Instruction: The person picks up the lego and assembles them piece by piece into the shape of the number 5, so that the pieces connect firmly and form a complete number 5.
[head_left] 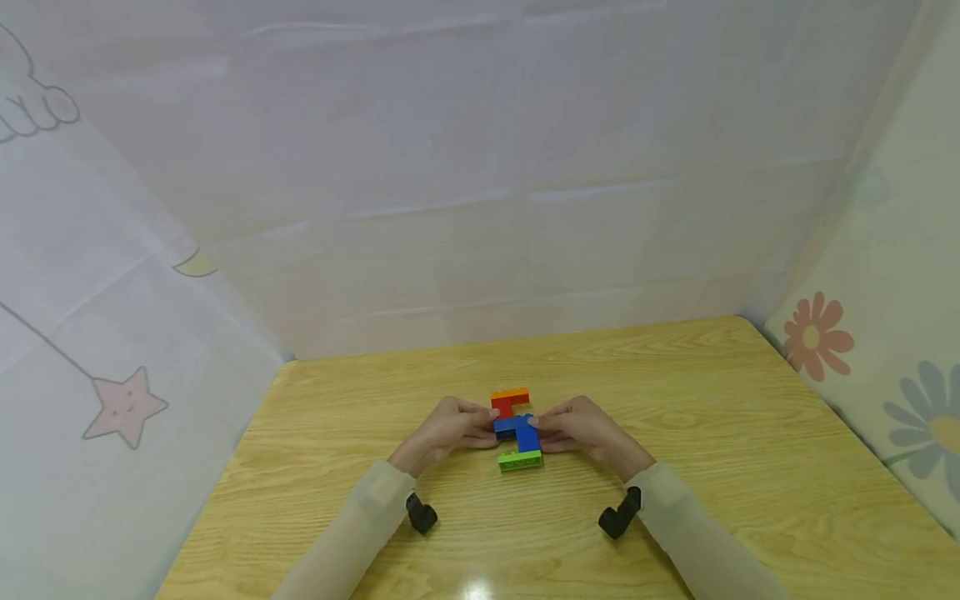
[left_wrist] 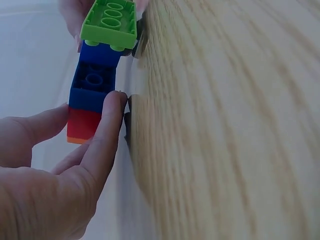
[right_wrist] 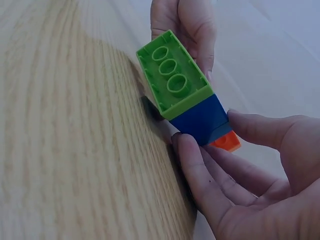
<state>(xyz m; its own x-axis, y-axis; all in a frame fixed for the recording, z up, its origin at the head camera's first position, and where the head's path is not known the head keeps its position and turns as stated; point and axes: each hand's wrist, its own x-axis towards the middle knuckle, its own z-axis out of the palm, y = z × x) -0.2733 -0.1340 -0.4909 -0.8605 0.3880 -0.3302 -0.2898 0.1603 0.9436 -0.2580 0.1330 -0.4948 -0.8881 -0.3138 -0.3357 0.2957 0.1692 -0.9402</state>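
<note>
Several toy building bricks are joined in a zigzag chain over the table. An orange brick [head_left: 517,394] sits at the far end, against a red brick [head_left: 502,407]. Beyond it come a darker blue brick [left_wrist: 93,86] and a brighter blue brick [right_wrist: 204,120]. The lime green brick [right_wrist: 175,75] forms the near end, its hollow underside with round tubes facing the wrist cameras. My left hand [head_left: 452,427] pinches the chain around the red and darker blue bricks, thumb on one side and fingers opposite. My right hand [head_left: 583,429] pinches the brighter blue brick between thumb and fingers.
The wood-grain table [head_left: 360,517] spreads out on all sides of the hands. Pale cloth [head_left: 525,208] hangs behind it, with printed cloth at both sides. A black wrist camera [head_left: 422,513] hangs below the left sleeve, another black camera [head_left: 619,514] below the right.
</note>
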